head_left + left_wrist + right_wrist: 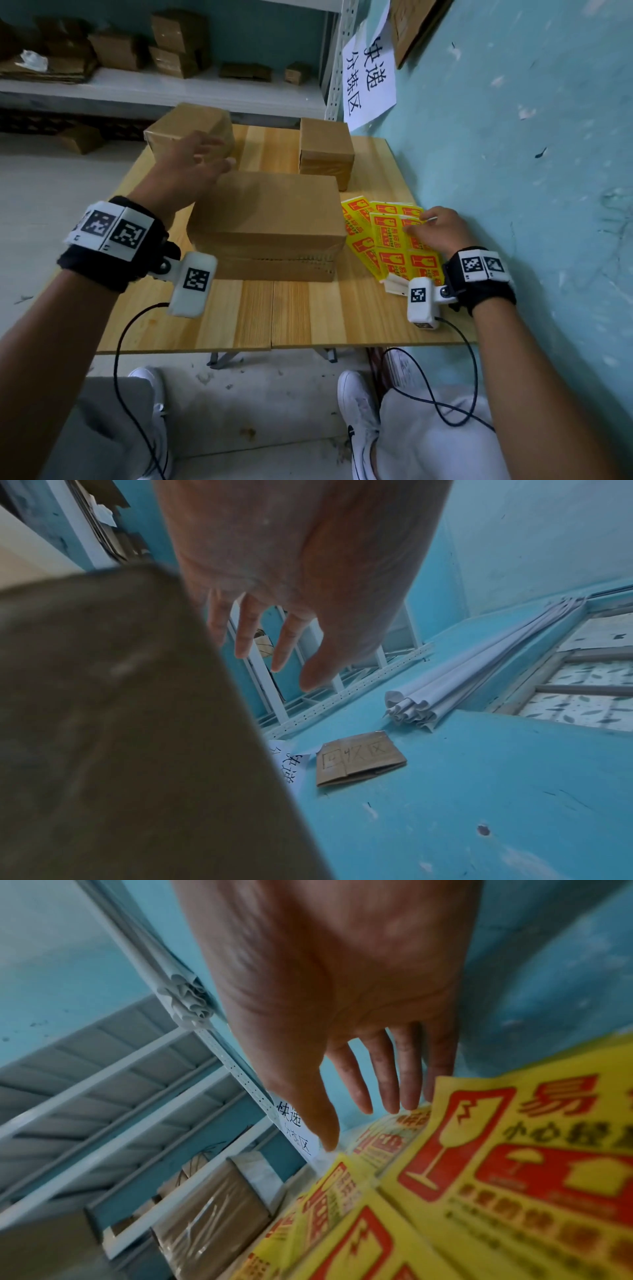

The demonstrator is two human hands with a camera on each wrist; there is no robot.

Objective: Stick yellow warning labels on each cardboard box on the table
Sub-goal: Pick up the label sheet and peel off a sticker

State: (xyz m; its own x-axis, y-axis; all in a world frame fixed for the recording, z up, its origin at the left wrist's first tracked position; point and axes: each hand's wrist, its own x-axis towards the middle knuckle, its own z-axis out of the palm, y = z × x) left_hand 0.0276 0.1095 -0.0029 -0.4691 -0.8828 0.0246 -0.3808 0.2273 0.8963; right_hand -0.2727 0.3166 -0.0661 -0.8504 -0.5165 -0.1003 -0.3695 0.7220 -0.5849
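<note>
The table [308, 315], pale wood, stands against a blue wall [513, 171], with a grey shelf [171, 89] of small cartons beyond its far edge. Three cardboard boxes sit on it: the big box [270, 212] lies flat nearest the person, a second box [191, 126] stands behind it toward the left, and a cube box [325, 150] stands behind it toward the right, apart from both. None of their visible faces carries a label. A white sign [370, 68] with black characters hangs on the wall past the cube box. The labels [387, 236] — yellow sheets printed in red, overlapping in a loose fan — lie on the table just right of the big box, between it and the wall. The left hand [195, 161] hovers over the far left corner of the big box, in front of the second box; its fingers [246, 631] are spread and nearly straight, holding nothing, and whether they touch cardboard cannot be told. The right hand [435, 229] rests on the labels, fingers [387, 1085] extended and slightly splayed — their tips meet the far edge of the top sheet, gripping nothing. A black cable [120, 359] trails from each wrist.
</note>
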